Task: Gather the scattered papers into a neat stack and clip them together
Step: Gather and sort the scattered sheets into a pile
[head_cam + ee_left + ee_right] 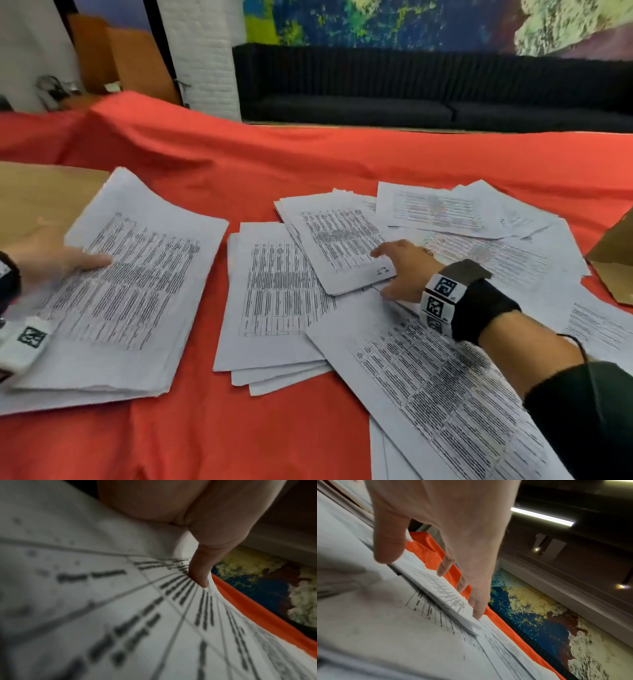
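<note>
Gathering step. Left hand (51, 263) pinches the white printed paper stack (120, 291) on the red-clothed worktop (308, 164). Right hand (407, 270), fingers (478, 601) spread wide, touches the middle loose printed sheaf (342, 240), apparently ungripped. Next: clamp sheaf, transfer onto stack.

A left stack (126, 291) of papers is lying at the left of the cloth-covered table (274, 164), and the left hand (51, 260) is sitting at its left edge, thumb on top. Just to the right, a middle pile (274, 308) is lying fanned, with a tilted bundle (339, 236) resting on its far right corner. The right hand (407, 270) is reaching over the bundle's near corner. Far sheets (442, 209) are overlapping behind that hand, near sheets (428, 394) in front of it, and a sofa (411, 92) is standing beyond the table.
</note>
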`<state>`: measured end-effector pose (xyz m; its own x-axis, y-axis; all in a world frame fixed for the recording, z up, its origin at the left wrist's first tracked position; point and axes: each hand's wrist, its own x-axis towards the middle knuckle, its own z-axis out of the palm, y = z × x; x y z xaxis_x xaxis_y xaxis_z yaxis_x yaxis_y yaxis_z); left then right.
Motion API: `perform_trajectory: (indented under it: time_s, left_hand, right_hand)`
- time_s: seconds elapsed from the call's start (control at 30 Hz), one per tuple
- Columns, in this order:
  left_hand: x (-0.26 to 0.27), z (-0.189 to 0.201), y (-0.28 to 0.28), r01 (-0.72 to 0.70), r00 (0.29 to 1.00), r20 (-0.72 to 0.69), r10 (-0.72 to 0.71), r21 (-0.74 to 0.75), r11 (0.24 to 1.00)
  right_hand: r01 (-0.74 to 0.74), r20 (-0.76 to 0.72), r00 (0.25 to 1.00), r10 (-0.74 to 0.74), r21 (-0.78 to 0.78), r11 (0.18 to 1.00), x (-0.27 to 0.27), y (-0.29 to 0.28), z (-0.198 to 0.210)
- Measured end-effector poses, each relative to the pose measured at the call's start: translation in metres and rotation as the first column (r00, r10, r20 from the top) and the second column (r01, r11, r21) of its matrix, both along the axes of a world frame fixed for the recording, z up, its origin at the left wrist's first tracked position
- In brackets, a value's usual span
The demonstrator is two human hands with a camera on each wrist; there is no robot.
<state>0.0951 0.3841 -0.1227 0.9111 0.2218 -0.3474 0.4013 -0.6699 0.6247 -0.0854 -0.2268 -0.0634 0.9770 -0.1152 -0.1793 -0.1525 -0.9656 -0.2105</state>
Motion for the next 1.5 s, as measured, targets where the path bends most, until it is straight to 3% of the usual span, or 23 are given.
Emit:
perform_trajectory:
  time_s: [0.03, 0.07, 0.1, 0.17, 0.2, 0.37, 0.57, 0.73, 0.83, 0.93, 1.03, 1.1, 1.23, 1.37, 1.5]
  left_hand:
    - [0.007, -0.018, 0.019, 0.022, 0.999, -0.044, -0.024, -0.033, 0.999]
    - [-0.011, -0.011, 0.007, 0.026, 0.994, -0.103, -0.026, -0.009, 1.0]
    - [-0.007, -0.018, 0.013, 0.026, 0.995, -0.093, -0.024, 0.017, 1.0]
    - [-0.049, 0.01, -0.029, 0.04, 0.999, 0.019, -0.046, 0.247, 0.968]
    - [-0.058, 0.015, -0.037, 0.049, 0.998, 0.031, -0.061, 0.29, 0.956]
    - [-0.065, 0.017, -0.047, 0.126, 0.992, -0.044, -0.118, 0.374, 0.919]
    - [-0.049, -0.004, -0.036, 0.013, 1.0, -0.006, -0.011, 0.506, 0.863]
    - [-0.079, 0.048, -0.113, 0.041, 0.971, 0.148, -0.187, 0.667, 0.744]
    - [-0.091, 0.065, -0.171, 0.208, 0.913, 0.175, -0.368, 0.577, 0.79]
    - [-0.103, 0.074, -0.227, 0.437, 0.836, 0.181, -0.518, 0.351, 0.828]
    - [-0.122, 0.086, -0.285, 0.643, 0.752, 0.138, -0.645, 0.058, 0.763]
    - [-0.135, 0.087, -0.32, 0.69, 0.724, 0.114, -0.681, -0.149, 0.708]
    - [-0.152, 0.082, -0.378, 0.607, 0.761, 0.145, -0.632, -0.501, 0.616]
    - [-0.162, 0.077, -0.409, 0.419, 0.834, 0.138, -0.534, -0.789, 0.45]
    - [-0.174, 0.087, -0.424, 0.282, 0.89, 0.194, -0.413, -0.946, 0.163]
  right_hand:
    - [-0.006, -0.009, 1.0, 0.006, -0.021, 1.0, 0.003, 0.004, -0.002]
    - [-0.008, -0.012, 1.0, 0.008, -0.043, 0.999, 0.006, 0.007, -0.006]
    - [-0.005, -0.012, 1.0, 0.004, -0.065, 0.998, 0.008, 0.009, -0.01]
    - [0.012, -0.034, 0.999, -0.014, -0.081, 0.997, 0.014, 0.011, -0.018]
    - [0.021, -0.063, 0.998, -0.026, -0.075, 0.997, 0.016, 0.012, -0.02]
    - [0.044, -0.081, 0.995, -0.056, -0.15, 0.988, 0.024, 0.009, -0.03]
    - [-0.025, -0.089, 0.996, 0.007, -0.202, 0.979, 0.023, 0.002, -0.027]
    - [0.086, 0.074, 0.995, -0.073, -0.188, 0.978, 0.021, -0.002, -0.016]
    - [0.162, 0.115, 0.982, -0.148, -0.116, 0.98, 0.013, -0.003, -0.003]
    - [0.235, 0.184, 0.951, -0.247, 0.084, 0.968, 0.005, -0.009, 0.01]
    - [0.245, 0.245, 0.914, -0.323, 0.301, 0.922, -0.006, -0.013, 0.02]
    - [0.225, 0.29, 0.879, -0.378, 0.446, 0.866, -0.013, -0.013, 0.023]
    - [0.155, 0.356, 0.816, -0.455, 0.623, 0.767, -0.036, 0.0, 0.027]
    - [0.036, 0.336, 0.831, -0.442, 0.761, 0.647, -0.06, 0.026, 0.028]
    - [-0.08, 0.231, 0.883, -0.408, 0.932, 0.355, -0.072, 0.037, 0.033]
